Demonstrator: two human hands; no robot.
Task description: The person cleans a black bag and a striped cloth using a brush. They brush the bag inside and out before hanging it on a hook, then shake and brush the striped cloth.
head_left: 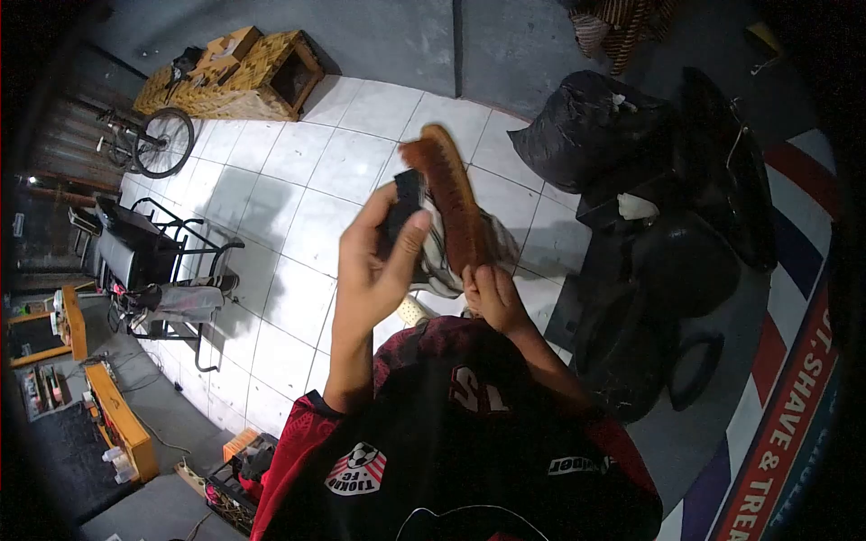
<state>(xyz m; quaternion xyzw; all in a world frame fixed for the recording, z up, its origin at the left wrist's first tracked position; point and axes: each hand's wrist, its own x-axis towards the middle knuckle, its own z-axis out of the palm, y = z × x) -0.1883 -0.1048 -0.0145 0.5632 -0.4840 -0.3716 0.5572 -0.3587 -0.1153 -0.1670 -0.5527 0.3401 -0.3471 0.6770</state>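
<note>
My right hand (498, 299) is closed around the near end of a long brush (451, 194). The brush has reddish-brown bristles facing left and a pale wooden back, and its far end tilts up and away from me. My left hand (374, 257) is closed on a black block-like object (408, 197) with a small label, pinched between thumb and fingers beside the bristles. Its kind I cannot make out. Below the brush hangs a grey-and-white striped cloth (505, 243), partly hidden by the brush and my hands.
To the right are black plastic bags (586, 126) and a black barber-style chair (686, 261). A black metal-framed chair (144, 239) stands left on the white tiled floor (307, 234). Farther back are a woven-pattern wooden bench (230, 95) and a bicycle wheel (164, 142). Wooden shelves (122, 419) sit lower left.
</note>
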